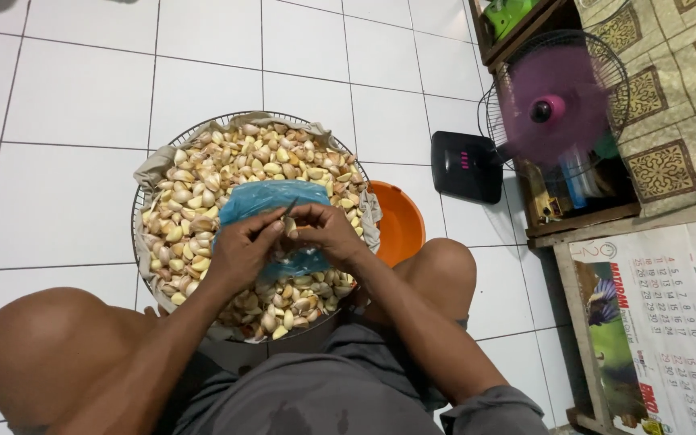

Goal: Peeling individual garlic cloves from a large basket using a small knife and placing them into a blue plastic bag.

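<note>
At the centre of the frame the person's two hands meet over a wide round wire basket [140, 211] heaped with unpeeled garlic cloves [227, 165]. The left hand [242, 251] and the right hand [328, 234] are close together, fingertips almost touching, and between them sits a single garlic clove [290, 226]. The right hand's grip is pressed together, pinching that clove between thumb and fingers. The left hand's fingers are curled shut around a thin dark blade or tool [290, 206] whose tip pokes up just above the clove; what kind of tool it is cannot be told.

Under the hands, lying on the garlic, is a crumpled blue plastic bag [263, 197]. A pale cloth [151, 167] lines the basket and folds over its rim. Just beside the basket, to the right of centre, an orange plastic bowl [400, 225] rests on the white tiled floor [66, 97].

In the upper right a fan with purple blades [553, 109] stands near a black box-shaped base [466, 165]. The person's bare knees frame the lower left and the right of centre.
</note>
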